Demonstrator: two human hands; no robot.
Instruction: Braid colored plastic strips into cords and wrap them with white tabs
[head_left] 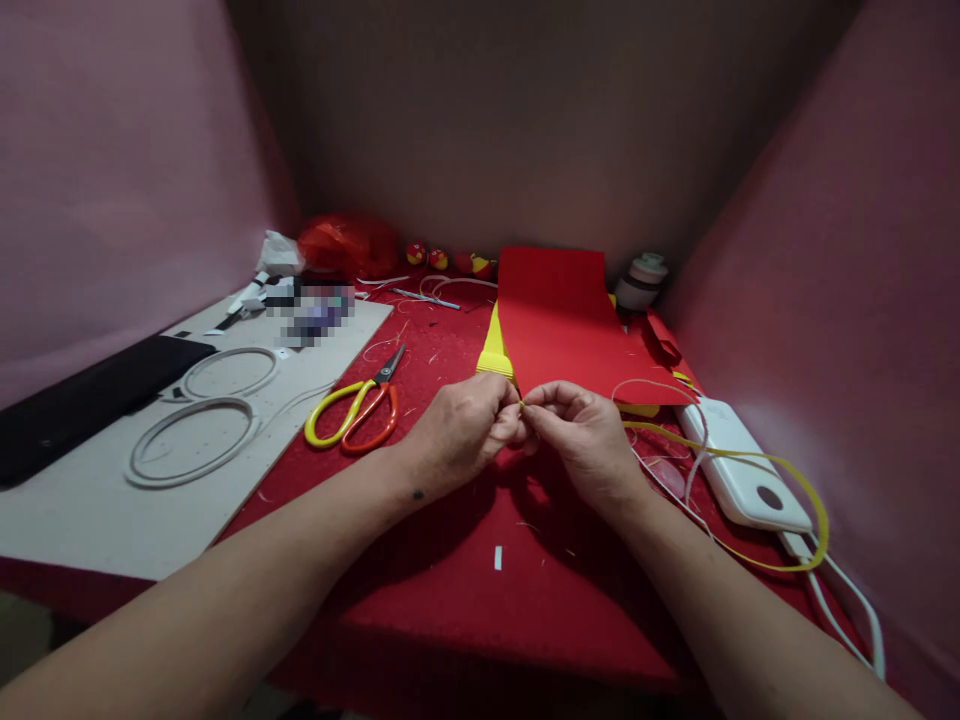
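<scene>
Over the red cloth, my left hand (472,425) and my right hand (589,435) meet with fingertips pinched together. Between the fingertips shows a tiny yellow piece (522,405); most of it is hidden, so I cannot tell its kind. Just behind my left hand lies a yellow pleated strip (495,362), and I cannot tell whether the hand touches it. A large red sheet (559,320) lies beyond both hands. To the left, scissors (360,410) with one yellow and one orange-red handle rest with blades parted, pointing away.
A pale board (225,515) at left carries coiled grey cable (195,440) and a black case (97,400). At right are a white power bank (742,465), its cable and a looped yellow strip (821,510). A red bag (349,245) and a jar (643,282) stand behind.
</scene>
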